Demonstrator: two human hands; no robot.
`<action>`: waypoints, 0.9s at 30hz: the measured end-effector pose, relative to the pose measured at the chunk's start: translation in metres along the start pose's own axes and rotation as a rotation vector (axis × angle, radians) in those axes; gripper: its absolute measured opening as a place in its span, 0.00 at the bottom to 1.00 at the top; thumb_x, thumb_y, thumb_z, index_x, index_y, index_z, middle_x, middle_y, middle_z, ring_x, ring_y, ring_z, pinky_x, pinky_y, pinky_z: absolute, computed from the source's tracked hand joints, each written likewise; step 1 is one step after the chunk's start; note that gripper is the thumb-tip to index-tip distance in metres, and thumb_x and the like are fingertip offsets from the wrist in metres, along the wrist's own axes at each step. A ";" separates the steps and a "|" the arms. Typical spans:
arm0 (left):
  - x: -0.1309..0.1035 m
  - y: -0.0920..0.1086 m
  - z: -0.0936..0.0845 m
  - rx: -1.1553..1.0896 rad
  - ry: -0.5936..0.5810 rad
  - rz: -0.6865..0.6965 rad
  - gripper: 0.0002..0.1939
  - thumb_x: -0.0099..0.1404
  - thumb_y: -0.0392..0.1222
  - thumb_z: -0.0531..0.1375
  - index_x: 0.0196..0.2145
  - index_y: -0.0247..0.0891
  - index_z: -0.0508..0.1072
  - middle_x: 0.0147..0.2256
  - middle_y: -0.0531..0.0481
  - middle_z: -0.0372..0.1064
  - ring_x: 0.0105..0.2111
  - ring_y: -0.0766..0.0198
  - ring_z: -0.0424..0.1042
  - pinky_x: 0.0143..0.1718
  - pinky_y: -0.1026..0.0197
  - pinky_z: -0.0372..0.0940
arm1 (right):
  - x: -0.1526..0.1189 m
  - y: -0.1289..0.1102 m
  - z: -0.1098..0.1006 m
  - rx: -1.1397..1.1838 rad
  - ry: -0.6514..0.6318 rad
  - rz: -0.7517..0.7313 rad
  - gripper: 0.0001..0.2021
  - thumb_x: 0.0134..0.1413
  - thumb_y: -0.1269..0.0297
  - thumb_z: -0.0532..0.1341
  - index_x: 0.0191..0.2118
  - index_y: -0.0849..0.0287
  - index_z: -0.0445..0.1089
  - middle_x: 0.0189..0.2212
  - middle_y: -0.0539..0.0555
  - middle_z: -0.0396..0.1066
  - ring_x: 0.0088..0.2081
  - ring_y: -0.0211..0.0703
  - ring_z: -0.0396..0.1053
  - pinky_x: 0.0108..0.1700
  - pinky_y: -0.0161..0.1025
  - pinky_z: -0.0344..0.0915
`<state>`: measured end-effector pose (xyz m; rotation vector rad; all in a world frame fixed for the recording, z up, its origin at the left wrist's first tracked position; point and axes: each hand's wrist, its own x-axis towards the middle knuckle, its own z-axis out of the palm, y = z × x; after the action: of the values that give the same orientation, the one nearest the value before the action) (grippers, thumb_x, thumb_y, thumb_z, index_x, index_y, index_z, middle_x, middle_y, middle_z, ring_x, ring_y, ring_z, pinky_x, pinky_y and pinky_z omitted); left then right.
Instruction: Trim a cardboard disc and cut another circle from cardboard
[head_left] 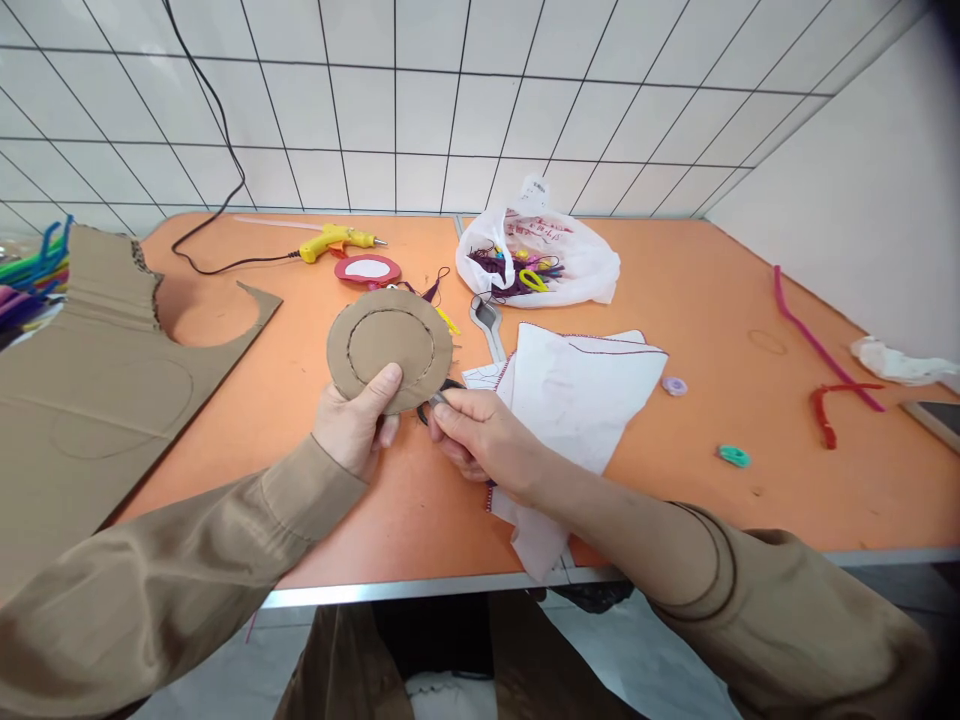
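Note:
A round cardboard disc [390, 345] is held up over the table, a dark inner circle scored or drawn on its face. My left hand [358, 420] grips its lower edge, thumb on the front and fingers behind. Close to the disc's lower right edge, my right hand [480, 430] is closed on a small tool [436, 399] with a grey metal part and dark rounded parts. The disc and my fingers hide much of that tool, so its exact kind does not show. White cloth pieces [577, 390] with purple stitched edges lie beneath and beyond my right forearm.
Cut cardboard [112, 390] covers the left side. A yellow glue gun [337, 242], its cord trailing up the wall, lies near a red-rimmed oval [367, 269]. A white plastic bag [577, 265] holds threads. Pipe cleaners [825, 345] and a green coil [733, 456] lie right.

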<state>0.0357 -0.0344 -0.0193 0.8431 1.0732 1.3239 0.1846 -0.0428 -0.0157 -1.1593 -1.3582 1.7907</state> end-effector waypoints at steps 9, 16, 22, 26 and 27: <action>0.000 0.005 -0.001 0.085 -0.018 -0.071 0.18 0.45 0.50 0.70 0.22 0.36 0.68 0.11 0.57 0.61 0.07 0.74 0.53 0.08 0.69 0.42 | 0.000 -0.001 -0.005 -0.198 -0.046 -0.085 0.13 0.58 0.63 0.52 0.23 0.59 0.59 0.13 0.42 0.52 0.15 0.28 0.46 0.17 0.30 0.44; 0.005 0.007 -0.009 0.145 -0.097 -0.093 0.16 0.48 0.50 0.69 0.23 0.34 0.71 0.10 0.56 0.60 0.07 0.74 0.53 0.08 0.69 0.41 | 0.000 -0.004 -0.009 -0.218 -0.109 -0.049 0.13 0.57 0.64 0.52 0.22 0.59 0.58 0.13 0.42 0.51 0.15 0.28 0.46 0.18 0.30 0.45; 0.008 0.008 -0.012 0.155 -0.143 -0.129 0.16 0.48 0.49 0.69 0.25 0.33 0.72 0.13 0.54 0.64 0.07 0.73 0.54 0.07 0.69 0.41 | 0.001 -0.007 -0.014 -0.275 -0.143 -0.027 0.12 0.57 0.66 0.52 0.22 0.59 0.59 0.12 0.42 0.52 0.15 0.28 0.47 0.18 0.30 0.45; 0.006 0.010 -0.010 0.137 -0.124 -0.128 0.16 0.47 0.48 0.70 0.24 0.33 0.71 0.12 0.54 0.63 0.07 0.72 0.54 0.06 0.69 0.41 | 0.002 -0.005 -0.014 -0.229 -0.166 -0.015 0.12 0.57 0.65 0.51 0.23 0.59 0.60 0.12 0.42 0.53 0.14 0.28 0.46 0.17 0.29 0.45; 0.006 0.011 -0.010 0.131 -0.110 -0.129 0.15 0.47 0.47 0.69 0.23 0.34 0.71 0.11 0.55 0.61 0.06 0.72 0.54 0.06 0.69 0.41 | 0.002 -0.004 -0.013 -0.218 -0.148 -0.026 0.12 0.57 0.65 0.52 0.23 0.59 0.60 0.12 0.42 0.53 0.14 0.28 0.46 0.17 0.29 0.44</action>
<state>0.0229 -0.0285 -0.0131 0.9177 1.1174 1.0959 0.1948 -0.0345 -0.0135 -1.1318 -1.6817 1.7727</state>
